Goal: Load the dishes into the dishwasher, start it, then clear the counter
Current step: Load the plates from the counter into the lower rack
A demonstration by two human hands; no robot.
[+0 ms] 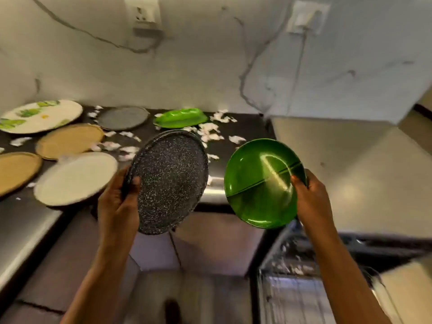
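My left hand (118, 204) grips the left rim of a dark speckled plate (170, 181), held tilted in the air in front of the counter. My right hand (311, 202) grips the right edge of a round green divided plate (259, 183), also tilted and off the counter. On the dark counter (247, 127) lie several more dishes: a white plate (74, 178), two tan plates (70, 140) (16, 170), a leaf-patterned plate (39, 115), a grey plate (122, 118) and a green oblong dish (181, 118). The dishwasher's open rack (294, 277) shows blurred at lower right.
White scraps of paper (210, 132) are scattered over the counter among the dishes. A steel-grey appliance top (350, 174) stands to the right. Two wall sockets with cords (142, 17) sit on the marble backsplash. Tiled floor (198, 242) lies below between counter and dishwasher.
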